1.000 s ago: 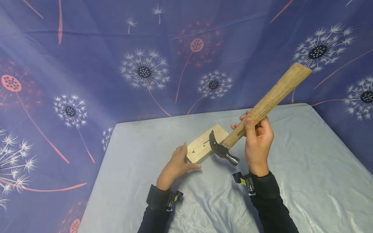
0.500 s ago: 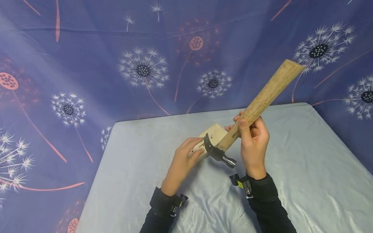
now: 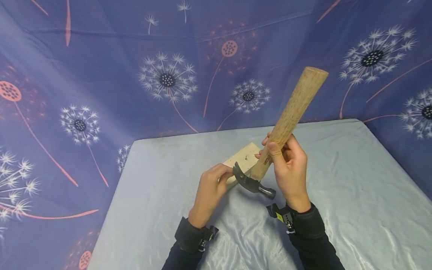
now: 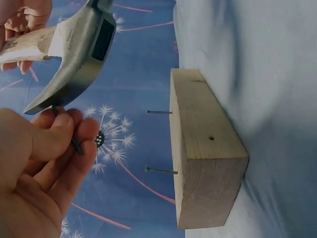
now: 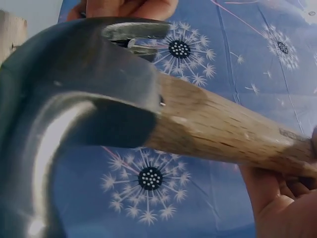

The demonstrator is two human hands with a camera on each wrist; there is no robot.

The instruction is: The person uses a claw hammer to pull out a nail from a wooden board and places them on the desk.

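Observation:
My right hand (image 3: 291,168) grips a claw hammer (image 3: 293,108) low on its wooden handle, near the head, with the handle's butt slanting up and away. The dark metal claw (image 4: 69,82) points toward my left hand (image 3: 209,191). Between thumb and fingertips, that left hand pinches a dark nail (image 4: 77,145) whose upper end meets the claw's tip. Beyond the hands lies a pale wooden block (image 3: 246,155). In the left wrist view, one nail (image 4: 161,171) and another nail (image 4: 159,112) stick out of the block's face. A small dark hole (image 4: 211,138) marks its side.
A shiny light-blue cloth (image 3: 344,187) covers the table under the block, wrinkled at the front. Behind it hangs a blue-violet fabric backdrop (image 3: 195,93) printed with dandelions. Dark cuffs with small cameras sit on both wrists.
My left hand has left the block's near end and risen to the claw, its spread fingers now pinching the nail. The hammer's handle has swung left and stands steeper.

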